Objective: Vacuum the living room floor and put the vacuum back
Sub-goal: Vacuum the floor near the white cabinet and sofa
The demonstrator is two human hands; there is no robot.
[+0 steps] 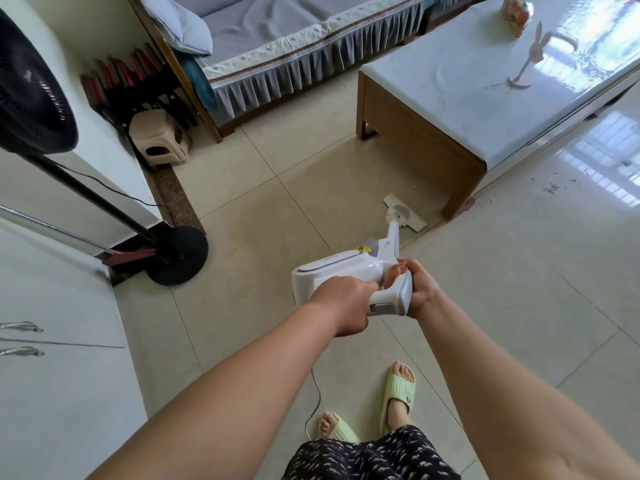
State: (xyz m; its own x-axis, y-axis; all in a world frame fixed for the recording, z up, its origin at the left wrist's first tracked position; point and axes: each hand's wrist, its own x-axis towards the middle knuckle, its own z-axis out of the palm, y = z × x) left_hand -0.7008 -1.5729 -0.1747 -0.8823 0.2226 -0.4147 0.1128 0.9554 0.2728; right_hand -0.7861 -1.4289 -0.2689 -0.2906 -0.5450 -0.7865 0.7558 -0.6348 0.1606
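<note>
A white stick vacuum (332, 271) slopes away from me over the beige tile floor (263, 209). Its flat floor head (403, 216) lies on the tiles beside the near left leg of the coffee table (433, 133). My left hand (346, 303) grips the handle from the left, fingers curled round it. My right hand (417, 289) wraps the rear of the handle from the right. A thin white power cord (313, 403) trails down from the vacuum toward my feet.
A black standing fan (31, 95) with its round base (178, 256) stands at the left by white cabinets (52, 341). A sofa (277, 46) runs along the back, a small beige stool (161, 140) beside it. Specks of debris (554, 187) lie on the shiny floor at right.
</note>
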